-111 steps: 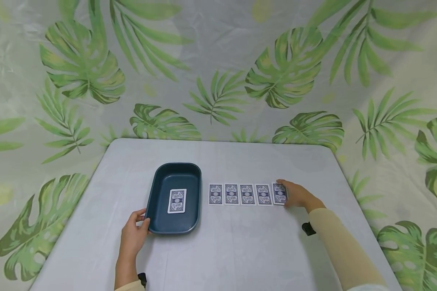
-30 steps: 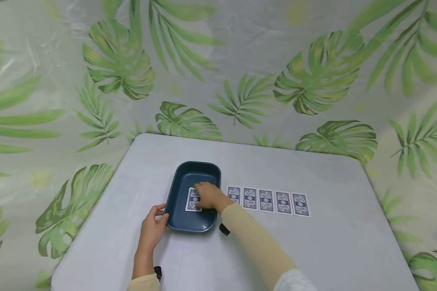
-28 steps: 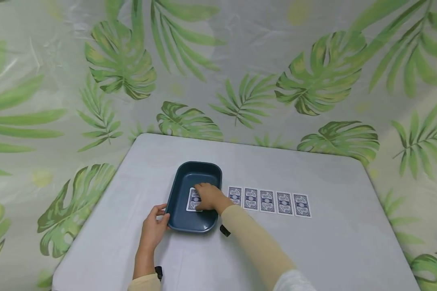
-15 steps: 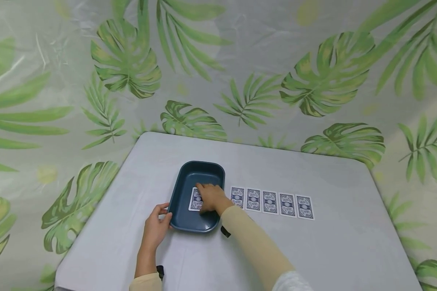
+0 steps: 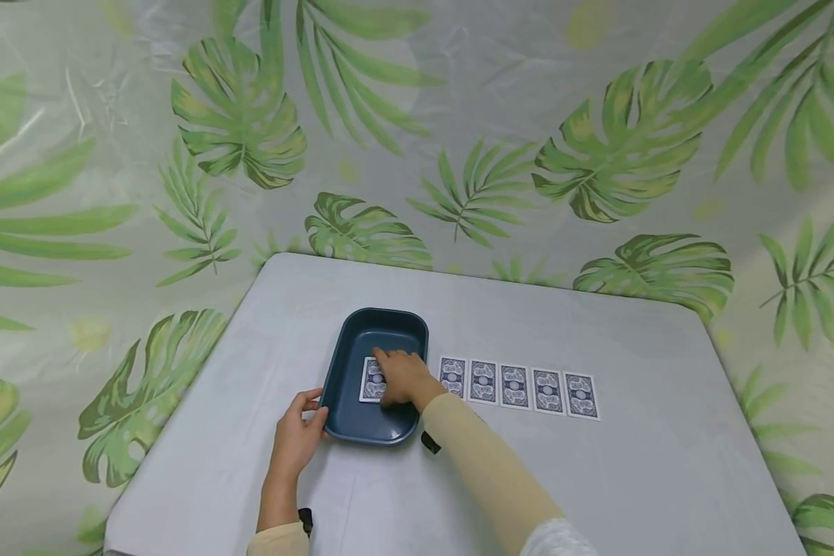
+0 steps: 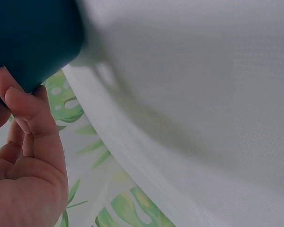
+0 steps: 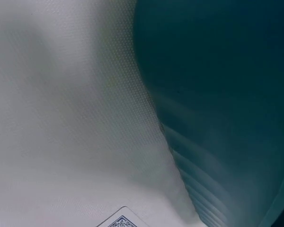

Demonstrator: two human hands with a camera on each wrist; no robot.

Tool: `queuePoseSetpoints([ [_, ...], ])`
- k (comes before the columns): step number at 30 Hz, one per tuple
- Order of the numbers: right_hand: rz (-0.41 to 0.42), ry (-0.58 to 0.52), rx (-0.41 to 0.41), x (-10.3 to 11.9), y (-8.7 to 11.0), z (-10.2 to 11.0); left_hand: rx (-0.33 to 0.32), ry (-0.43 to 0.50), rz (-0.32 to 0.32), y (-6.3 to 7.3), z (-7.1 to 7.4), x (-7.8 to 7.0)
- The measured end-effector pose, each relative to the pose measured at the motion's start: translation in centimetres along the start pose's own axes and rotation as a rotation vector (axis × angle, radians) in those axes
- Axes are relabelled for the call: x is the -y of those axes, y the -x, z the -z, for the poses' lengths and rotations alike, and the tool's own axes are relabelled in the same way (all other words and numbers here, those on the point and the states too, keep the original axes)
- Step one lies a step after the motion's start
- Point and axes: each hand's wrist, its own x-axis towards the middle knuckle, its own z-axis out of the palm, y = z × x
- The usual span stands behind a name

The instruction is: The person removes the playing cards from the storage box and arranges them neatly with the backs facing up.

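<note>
A dark blue rectangular tray [image 5: 368,429] with rounded corners stands on the white-covered table. My left hand [image 5: 296,434] grips its near-left corner; in the left wrist view the fingers [image 6: 28,104] bend around the tray's outer wall. Inside the tray lies a face-down playing card [image 5: 369,383] with a blue patterned back. My right hand [image 5: 405,377] reaches over the right wall and holds this card, index finger at the far edge and thumb at the near one. The hand covers the card's right part. The right wrist view shows only the tray's outer side [image 7: 213,113], not the fingers.
Right of the tray, several face-down playing cards [image 5: 513,386] lie side by side in a row; my right forearm [image 5: 486,471] passes in front of it. The white table [image 5: 639,463] ends at a backdrop printed with green leaves [image 5: 618,147].
My right hand has left the rightmost card of the row and moved left into the tray, onto the card there. During the last half second hardly anything moved. The left hand keeps its grip.
</note>
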Motion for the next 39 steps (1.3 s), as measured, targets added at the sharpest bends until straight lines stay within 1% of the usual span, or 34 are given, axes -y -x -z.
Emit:
queuePoseSetpoints([
  [2, -0.001, -0.012, 0.003, -0.1, 0.2, 0.1, 0.003, -0.003, 0.000, 0.1, -0.1, 0.0],
  [8, 0.019, -0.028, -0.015, -0.5, 0.7, 0.9, 0.000, -0.013, -0.030, 0.2, -0.3, -0.4],
  [16, 0.066, -0.005, -0.072, -1.2, 1.5, 3.5, 0.009, -0.017, -0.016, 0.5, -0.2, -0.6],
  [19, 0.077, -0.013, -0.085, -1.8, 2.0, 4.5, 0.008, -0.023, -0.014, 0.6, -0.2, -0.6],
  [22, 0.078, -0.056, -0.101, -2.6, 2.7, 5.5, 0.009, -0.024, -0.007, 0.6, -0.2, -0.6],
  [26, 0.064, -0.104, -0.134, -4.4, 3.6, 6.6, 0.013, -0.029, -0.004, 0.6, -0.2, -0.7],
  [30, 0.031, -0.098, -0.161, -7.0, 4.7, 7.4, 0.007, -0.040, -0.009, 0.7, 0.0, -0.8],
  [33, -0.009, -0.090, -0.168, -9.4, 5.6, 7.7, 0.006, -0.041, -0.006, 0.7, 0.0, -0.8],
  [39, -0.112, -0.150, -0.167, -13.8, 8.0, 7.9, 0.006, -0.050, -0.003, 0.7, -0.1, -0.7],
])
